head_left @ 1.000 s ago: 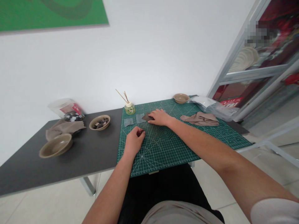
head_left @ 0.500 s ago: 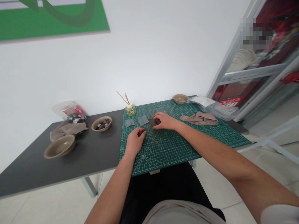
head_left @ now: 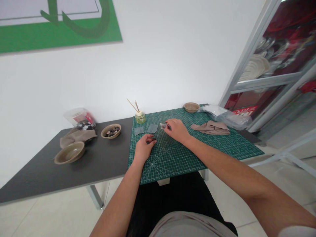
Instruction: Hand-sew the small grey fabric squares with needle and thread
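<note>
Both my hands at work on the green mat

My left hand (head_left: 143, 149) curls its fingers and thumb around a small dark piece (head_left: 152, 140), low over the cutting mat (head_left: 168, 163). My right hand (head_left: 177, 129) pinches a thin flat piece (head_left: 163, 126), its pale, shiny face showing. Two see-through squares (head_left: 152, 128) lie side by side near my fingers, with a bottle of sticks (head_left: 140, 117) just behind them. Off to my left, on the dark worktop (head_left: 103, 164), sit a bowl of small bits (head_left: 108, 136), another bowl (head_left: 69, 154), a crumpled cloth (head_left: 74, 137) and a clear tub (head_left: 77, 115). To my right lie a folded cloth (head_left: 212, 128) and a plastic bag (head_left: 225, 116), near a small bowl (head_left: 192, 107).
</note>
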A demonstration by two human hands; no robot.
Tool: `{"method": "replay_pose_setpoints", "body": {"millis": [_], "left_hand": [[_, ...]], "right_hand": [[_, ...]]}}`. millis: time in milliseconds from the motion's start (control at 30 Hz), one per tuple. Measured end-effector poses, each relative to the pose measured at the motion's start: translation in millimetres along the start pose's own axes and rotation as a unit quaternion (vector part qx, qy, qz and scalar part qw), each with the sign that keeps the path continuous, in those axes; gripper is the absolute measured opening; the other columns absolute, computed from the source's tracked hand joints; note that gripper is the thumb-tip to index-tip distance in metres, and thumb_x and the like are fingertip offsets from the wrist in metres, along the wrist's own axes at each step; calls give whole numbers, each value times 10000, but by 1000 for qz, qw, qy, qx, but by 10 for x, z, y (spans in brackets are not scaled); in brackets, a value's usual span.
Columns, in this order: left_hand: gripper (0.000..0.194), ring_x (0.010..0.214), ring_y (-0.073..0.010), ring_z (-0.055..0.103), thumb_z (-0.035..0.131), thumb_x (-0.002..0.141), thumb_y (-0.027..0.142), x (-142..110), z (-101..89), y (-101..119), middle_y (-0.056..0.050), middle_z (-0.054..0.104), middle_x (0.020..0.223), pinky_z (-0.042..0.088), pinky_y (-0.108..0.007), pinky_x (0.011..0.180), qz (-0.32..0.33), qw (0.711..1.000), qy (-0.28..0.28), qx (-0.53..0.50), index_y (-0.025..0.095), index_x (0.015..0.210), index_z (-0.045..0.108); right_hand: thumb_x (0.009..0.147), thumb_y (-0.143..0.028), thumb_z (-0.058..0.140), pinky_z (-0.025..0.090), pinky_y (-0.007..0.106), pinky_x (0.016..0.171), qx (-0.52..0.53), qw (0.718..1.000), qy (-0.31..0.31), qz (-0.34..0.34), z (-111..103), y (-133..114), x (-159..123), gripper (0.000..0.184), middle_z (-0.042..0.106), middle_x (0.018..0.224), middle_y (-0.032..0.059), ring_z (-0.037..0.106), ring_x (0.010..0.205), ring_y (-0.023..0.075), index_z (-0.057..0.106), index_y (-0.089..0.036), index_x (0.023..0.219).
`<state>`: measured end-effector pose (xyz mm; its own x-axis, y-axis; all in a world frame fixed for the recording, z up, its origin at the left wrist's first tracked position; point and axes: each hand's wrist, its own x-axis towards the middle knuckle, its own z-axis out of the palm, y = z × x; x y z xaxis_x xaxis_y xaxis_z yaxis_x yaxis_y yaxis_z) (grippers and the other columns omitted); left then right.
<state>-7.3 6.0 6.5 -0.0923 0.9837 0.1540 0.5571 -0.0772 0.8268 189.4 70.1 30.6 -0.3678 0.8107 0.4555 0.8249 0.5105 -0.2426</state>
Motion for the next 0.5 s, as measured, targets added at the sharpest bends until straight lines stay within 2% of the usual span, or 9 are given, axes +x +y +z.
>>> {"method": "replay_pose_setpoints", "body": {"millis": [100,200,367,500], "left_hand": [[188,724,-178,654,672,761,333,-10,3,10,-8,710,762,460,-296,708,-4,999,-7,-40,196,889,658],[145,726,-168,640,651,763,306,-27,1,37,3,693,748,455,-288,710,16,999,-15,-38,199,860,662],[42,685,-143,588,577,746,218,-33,-14,53,25,634,699,429,-262,663,42,999,-14,-19,199,758,612],[40,616,-127,544,561,723,208,-17,-24,34,45,583,633,412,-248,616,36,998,-5,-43,193,741,595]], "right_hand": [[887,-249,481,410,289,749,72,997,-26,0,-56,-135,-199,142,682,889,57,606,807,191,604,-185,917],[873,-246,507,426,271,738,135,987,-74,-47,-22,-269,-376,119,700,956,42,630,814,176,600,-202,932],[920,-265,484,481,344,898,224,966,-72,-109,127,-346,-457,214,659,1209,96,638,1044,204,582,-195,1098],[893,-296,585,437,416,1058,256,951,-57,-166,193,-341,-430,366,582,1346,129,541,1258,226,562,-183,1240]]}}
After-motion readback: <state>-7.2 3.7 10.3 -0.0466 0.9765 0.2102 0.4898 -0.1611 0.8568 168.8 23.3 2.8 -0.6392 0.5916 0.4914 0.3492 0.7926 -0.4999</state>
